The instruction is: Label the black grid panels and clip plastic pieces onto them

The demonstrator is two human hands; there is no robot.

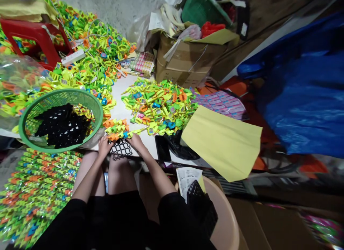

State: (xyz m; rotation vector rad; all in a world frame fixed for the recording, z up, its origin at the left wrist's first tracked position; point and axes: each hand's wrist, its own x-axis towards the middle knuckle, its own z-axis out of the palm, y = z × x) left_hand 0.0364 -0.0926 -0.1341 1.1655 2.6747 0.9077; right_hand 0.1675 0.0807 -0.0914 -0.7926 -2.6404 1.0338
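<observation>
My left hand (104, 145) and my right hand (137, 142) meet at the near edge of a white table (118, 92). Between them hangs a black plastic grid piece (121, 149), which both hands pinch at its sides. A row of small orange, green and blue plastic toys (118, 130) lies on the table just beyond my fingers, touching the top of the grid. Fingers of both hands are curled closed.
A green basket (60, 118) with black grids stands left. Big heaps of colourful toys (158, 105) cover the table. Yellow paper (223, 142), a dark phone (162, 148), a cardboard box (188, 60), a red stool (34, 37), a beige tub (225, 221), bagged toys (34, 192) surround me.
</observation>
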